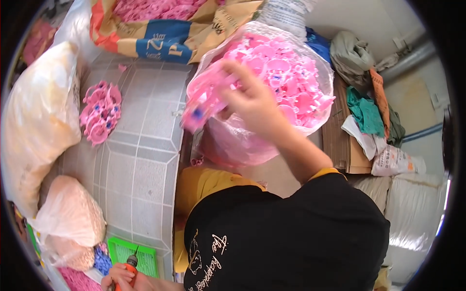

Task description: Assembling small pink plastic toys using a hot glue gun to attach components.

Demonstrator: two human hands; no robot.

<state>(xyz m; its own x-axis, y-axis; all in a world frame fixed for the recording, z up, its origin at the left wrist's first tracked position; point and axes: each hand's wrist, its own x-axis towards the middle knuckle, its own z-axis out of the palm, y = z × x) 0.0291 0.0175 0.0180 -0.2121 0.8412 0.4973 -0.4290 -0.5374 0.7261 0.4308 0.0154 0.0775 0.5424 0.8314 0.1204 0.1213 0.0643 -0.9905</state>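
My left hand (119, 279), at the lower left, is wrapped round an orange electric screwdriver (131, 266). Its thin bit points up beside a green plastic basket (151, 252). My right hand (250, 99) is over the near left rim of a large clear bag (233, 143) and grips a pink plastic piece (206, 104) with a dark blue part on it. Motion blurs that piece, so its exact kind is unclear. Heaped in the bag are many similar pink plastic pieces (276, 65), some with blue bits. A cluster of pink pieces (101, 114) lies on the grey table (141, 136).
A paper sack (167, 41) of pink parts stands at the back. Along the left side sit a large full plastic bag (41, 116), a bag of pale pellets (75, 208) and small blue parts (102, 262). Flattened cardboard (341, 131) and cloths (365, 114) lie right.
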